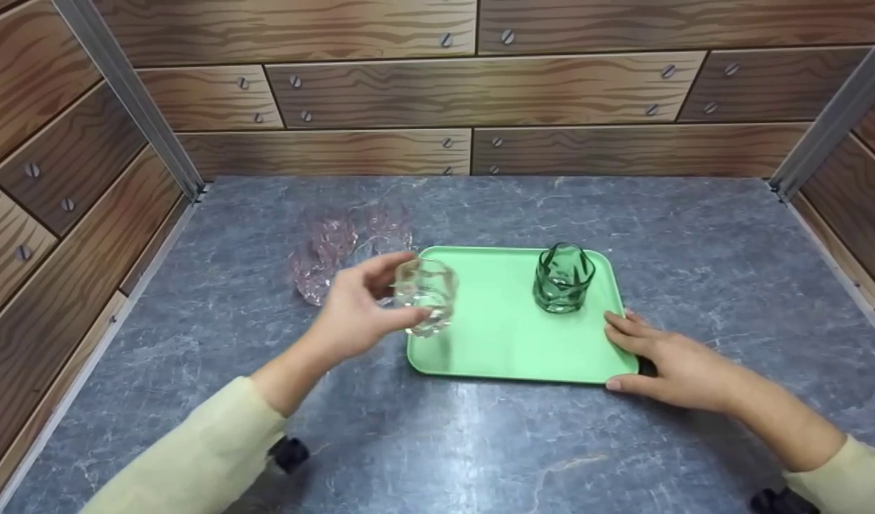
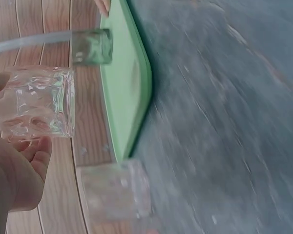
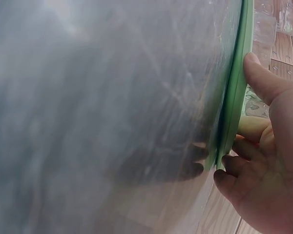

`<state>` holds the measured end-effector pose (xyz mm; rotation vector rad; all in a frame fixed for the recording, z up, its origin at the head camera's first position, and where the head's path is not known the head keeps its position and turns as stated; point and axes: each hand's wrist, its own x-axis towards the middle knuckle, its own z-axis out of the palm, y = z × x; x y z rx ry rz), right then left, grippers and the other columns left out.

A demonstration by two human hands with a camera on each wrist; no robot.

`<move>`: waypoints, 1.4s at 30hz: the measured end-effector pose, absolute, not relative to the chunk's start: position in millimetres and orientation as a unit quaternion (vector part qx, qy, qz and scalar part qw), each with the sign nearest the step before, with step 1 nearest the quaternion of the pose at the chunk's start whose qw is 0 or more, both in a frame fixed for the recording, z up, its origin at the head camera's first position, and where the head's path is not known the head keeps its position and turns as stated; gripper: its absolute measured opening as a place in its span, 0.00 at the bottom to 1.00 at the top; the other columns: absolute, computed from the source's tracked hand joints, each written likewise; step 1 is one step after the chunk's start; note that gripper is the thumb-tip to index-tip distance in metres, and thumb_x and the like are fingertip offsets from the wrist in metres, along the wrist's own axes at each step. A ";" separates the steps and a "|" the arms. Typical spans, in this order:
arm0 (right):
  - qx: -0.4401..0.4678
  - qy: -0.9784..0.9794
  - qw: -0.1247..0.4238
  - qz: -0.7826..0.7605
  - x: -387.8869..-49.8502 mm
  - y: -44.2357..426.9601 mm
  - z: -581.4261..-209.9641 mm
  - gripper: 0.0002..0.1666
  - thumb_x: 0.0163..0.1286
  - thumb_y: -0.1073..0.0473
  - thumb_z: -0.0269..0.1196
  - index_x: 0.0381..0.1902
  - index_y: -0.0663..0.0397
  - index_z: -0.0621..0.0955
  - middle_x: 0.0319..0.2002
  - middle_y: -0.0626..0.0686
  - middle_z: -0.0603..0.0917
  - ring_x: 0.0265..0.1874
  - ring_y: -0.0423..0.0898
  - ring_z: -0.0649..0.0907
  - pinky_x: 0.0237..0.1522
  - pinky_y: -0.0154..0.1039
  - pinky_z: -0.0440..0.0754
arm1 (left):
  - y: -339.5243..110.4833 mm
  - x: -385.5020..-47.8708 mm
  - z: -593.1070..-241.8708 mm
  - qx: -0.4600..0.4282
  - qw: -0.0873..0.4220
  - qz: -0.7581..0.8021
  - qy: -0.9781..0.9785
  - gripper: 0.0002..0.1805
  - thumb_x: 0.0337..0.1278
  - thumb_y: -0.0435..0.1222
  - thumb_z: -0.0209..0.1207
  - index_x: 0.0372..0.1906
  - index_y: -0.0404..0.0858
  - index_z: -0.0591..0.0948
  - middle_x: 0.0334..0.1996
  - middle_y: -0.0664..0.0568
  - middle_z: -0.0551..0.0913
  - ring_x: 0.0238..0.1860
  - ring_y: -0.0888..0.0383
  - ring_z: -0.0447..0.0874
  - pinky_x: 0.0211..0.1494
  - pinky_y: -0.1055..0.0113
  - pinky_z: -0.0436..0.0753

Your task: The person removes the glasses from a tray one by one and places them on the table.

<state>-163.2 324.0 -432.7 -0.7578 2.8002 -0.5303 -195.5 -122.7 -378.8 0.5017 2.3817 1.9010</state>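
Observation:
A clear drinking glass is held upright in my left hand, thumb on its near side and fingers around the far side. It hangs above the left end of a light green tray. On the right part of the tray stands a dark green glass. My right hand rests at the tray's right front corner, fingers on the right rim and thumb at the front edge. In the right wrist view the thumb and fingertips touch the green rim.
Several pinkish glasses stand on the marbled grey table, left of the tray and partly behind my left hand. Wood-patterned panels enclose the back and both sides, with metal posts at the corners.

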 end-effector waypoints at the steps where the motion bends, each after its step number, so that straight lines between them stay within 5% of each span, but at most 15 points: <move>1: -0.256 0.945 0.097 -0.179 -163.3 323.8 -432.5 0.55 0.71 0.28 0.65 0.78 0.63 0.70 0.82 0.61 0.61 0.79 0.71 0.57 0.74 0.73 0.61 | -128.3 -194.8 -378.8 0.159 0.022 0.615 0.772 0.43 0.45 0.29 0.81 0.71 0.35 0.77 0.59 0.45 0.88 0.55 0.41 0.88 0.53 0.61 0.90; 14: -0.256 0.944 0.101 -0.182 -163.0 323.4 -431.2 0.54 0.71 0.28 0.65 0.78 0.64 0.70 0.82 0.61 0.61 0.79 0.72 0.58 0.73 0.74 0.62 | -172.3 -186.5 -388.1 0.115 -0.009 0.604 0.789 0.43 0.47 0.28 0.79 0.72 0.34 0.77 0.63 0.46 0.85 0.65 0.49 0.83 0.72 0.52 0.79; 23: -0.252 0.946 0.107 -0.174 -163.5 322.4 -430.9 0.55 0.71 0.27 0.64 0.78 0.62 0.69 0.82 0.61 0.61 0.79 0.72 0.58 0.70 0.79 0.61 | -178.9 -186.2 -400.4 0.100 0.005 0.607 0.788 0.44 0.46 0.29 0.80 0.73 0.34 0.76 0.66 0.44 0.83 0.67 0.48 0.82 0.71 0.54 0.79; 42: -0.256 0.945 0.101 -0.176 -161.9 323.1 -430.5 0.55 0.72 0.27 0.64 0.78 0.63 0.69 0.82 0.61 0.61 0.79 0.71 0.58 0.74 0.72 0.61 | -185.3 -189.2 -421.7 0.076 0.005 0.607 0.791 0.45 0.46 0.27 0.79 0.73 0.32 0.74 0.70 0.42 0.79 0.71 0.45 0.77 0.72 0.59 0.77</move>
